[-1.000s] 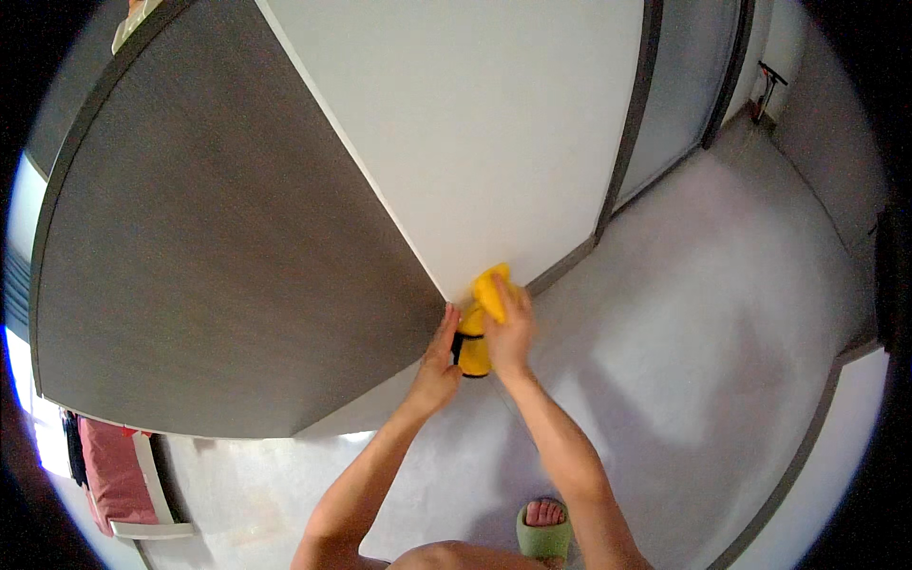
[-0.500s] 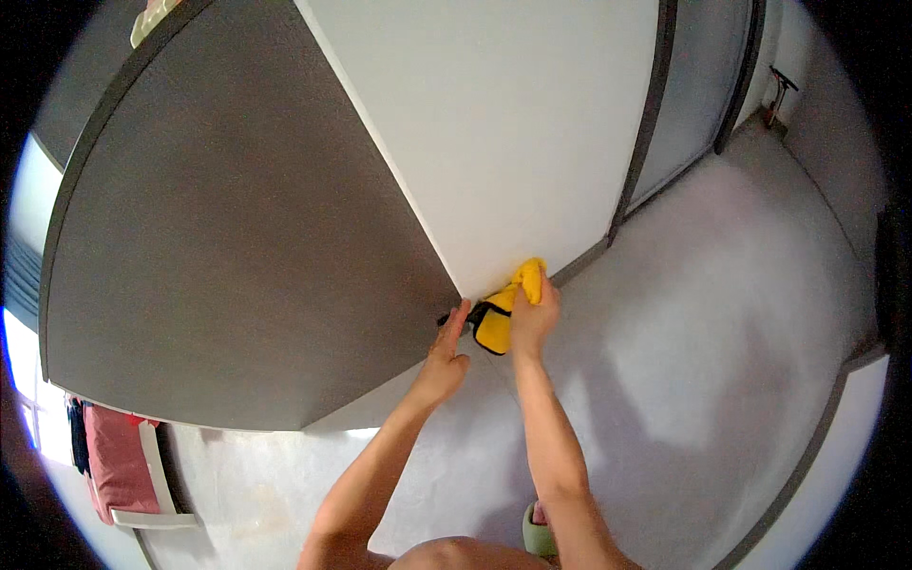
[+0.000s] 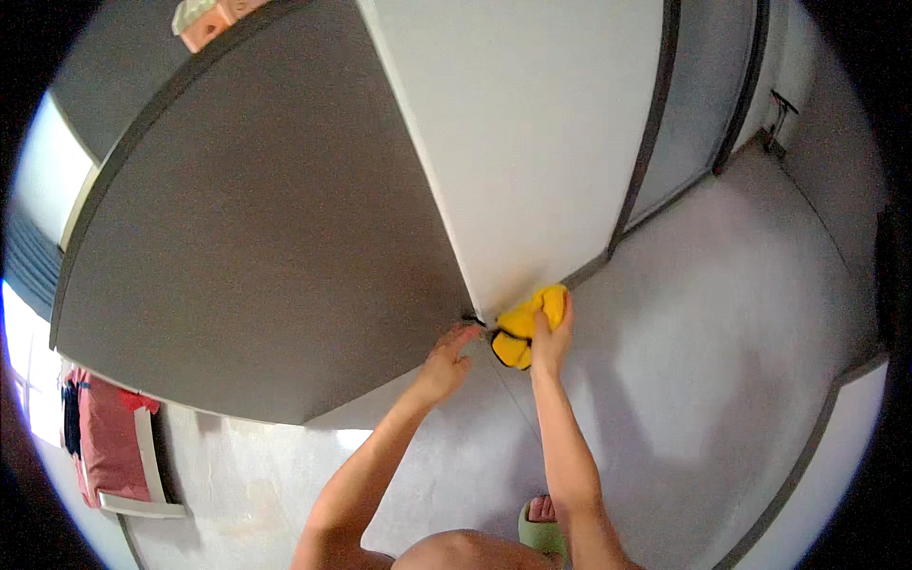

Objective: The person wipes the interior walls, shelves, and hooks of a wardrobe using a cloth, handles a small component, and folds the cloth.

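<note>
A yellow cloth point(image 3: 532, 316) with black edging is bunched in my right hand point(image 3: 553, 340), whose fingers and thumb close around it. It lies against the low end of the white wall panel point(image 3: 532, 123), beside the corner. My left hand point(image 3: 444, 365) is just left of the cloth, fingers stretched toward a small black fitting point(image 3: 472, 320) at the lower corner of the large dark grey panel point(image 3: 256, 218). Whether the fingertips touch the fitting or the panel, I cannot tell.
Grey floor point(image 3: 684, 399) spreads to the right, with a dark baseboard point(image 3: 591, 270) along the wall. A framed glass door point(image 3: 689, 95) stands at far right. Pink fabric point(image 3: 109, 437) hangs at the left. My foot in a green slipper point(image 3: 541, 532) is below; an orange object point(image 3: 204, 27) sits at upper left.
My right hand has shifted slightly right and down with the cloth. My left hand's fingers have dropped a little from the panel's corner. The view has shifted, showing more of the orange object.
</note>
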`<state>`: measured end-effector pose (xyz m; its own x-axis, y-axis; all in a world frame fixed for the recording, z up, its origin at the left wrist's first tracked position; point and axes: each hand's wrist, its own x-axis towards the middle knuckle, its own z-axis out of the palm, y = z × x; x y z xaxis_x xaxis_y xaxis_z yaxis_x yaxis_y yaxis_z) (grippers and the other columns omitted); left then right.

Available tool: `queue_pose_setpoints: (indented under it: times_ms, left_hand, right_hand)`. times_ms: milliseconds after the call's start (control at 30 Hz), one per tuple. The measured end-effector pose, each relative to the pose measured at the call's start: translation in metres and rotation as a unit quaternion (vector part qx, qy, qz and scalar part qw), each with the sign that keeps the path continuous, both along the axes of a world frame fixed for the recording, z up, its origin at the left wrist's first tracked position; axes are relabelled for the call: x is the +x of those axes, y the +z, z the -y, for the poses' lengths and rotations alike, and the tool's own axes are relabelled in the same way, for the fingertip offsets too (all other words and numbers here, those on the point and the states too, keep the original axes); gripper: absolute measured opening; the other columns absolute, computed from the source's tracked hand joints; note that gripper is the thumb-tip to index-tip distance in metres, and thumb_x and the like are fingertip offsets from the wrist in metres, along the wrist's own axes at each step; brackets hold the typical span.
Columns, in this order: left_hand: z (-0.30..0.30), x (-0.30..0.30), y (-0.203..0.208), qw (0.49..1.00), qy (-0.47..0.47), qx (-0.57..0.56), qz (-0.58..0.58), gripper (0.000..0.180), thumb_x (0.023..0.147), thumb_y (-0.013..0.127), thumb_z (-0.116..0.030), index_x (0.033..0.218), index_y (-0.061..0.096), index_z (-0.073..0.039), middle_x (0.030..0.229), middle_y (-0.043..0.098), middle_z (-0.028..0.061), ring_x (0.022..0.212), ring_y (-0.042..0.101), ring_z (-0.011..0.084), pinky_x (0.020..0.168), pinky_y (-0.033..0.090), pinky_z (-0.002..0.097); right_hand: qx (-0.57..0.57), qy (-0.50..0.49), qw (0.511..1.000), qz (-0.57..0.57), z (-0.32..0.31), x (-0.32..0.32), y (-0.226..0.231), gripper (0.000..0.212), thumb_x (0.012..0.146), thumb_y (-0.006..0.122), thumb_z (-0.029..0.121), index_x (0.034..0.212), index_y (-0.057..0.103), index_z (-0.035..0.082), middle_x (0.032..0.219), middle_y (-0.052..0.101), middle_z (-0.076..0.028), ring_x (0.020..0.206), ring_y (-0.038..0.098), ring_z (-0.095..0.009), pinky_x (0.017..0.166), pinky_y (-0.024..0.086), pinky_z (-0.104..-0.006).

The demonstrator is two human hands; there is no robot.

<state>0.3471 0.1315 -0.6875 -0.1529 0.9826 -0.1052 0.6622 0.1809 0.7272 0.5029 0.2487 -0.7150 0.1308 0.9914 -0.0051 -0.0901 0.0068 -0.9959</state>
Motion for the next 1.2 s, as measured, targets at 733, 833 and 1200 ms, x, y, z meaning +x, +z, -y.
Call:
queue_pose_setpoints:
  times_ms: [733,833,1200]
  left_hand:
    - [0.147,-0.053,0.184,0.915,0.2,0.349,0.012,0.044,0.1,0.05,-0.026,0.137,0.046,-0.003,0.133,0.053,0.0152,0.125,0.048,0.0267,0.105,0.037,0.0365]
    - [0.192,-0.088,0.221,0.838,0.354,0.41,0.073,0.028,0.099,0.048,-0.016,0.12,0.062,-0.002,0.112,0.065,0.0095,0.108,0.058,0.0175,0.093,0.045,0.0323]
    - [0.308,-0.244,0.204,0.517,0.551,0.598,0.267,0.029,0.089,0.045,-0.009,0.114,0.059,-0.003,0.108,0.058,0.0028,0.101,0.052,0.0162,0.096,0.037,0.0319]
  right_hand:
    - [0.517,0.041,0.854,0.049,0.096,-0.109,0.213,0.068,0.079,0.061,0.006,0.143,0.038,0.007,0.143,0.041,-0.017,0.135,0.034,-0.038,0.112,0.025,-0.0529]
    - [0.555,-0.076,0.826,0.071,0.056,-0.119,0.257,0.072,0.082,0.064,0.027,0.147,0.036,0.016,0.151,0.025,-0.025,0.139,0.022,-0.045,0.111,0.018,-0.0589]
    - [0.652,-0.056,0.751,0.09,0.129,-0.231,0.273,0.066,0.09,0.05,0.046,0.147,0.037,0.016,0.152,0.029,-0.022,0.14,0.026,-0.041,0.111,0.017,-0.057]
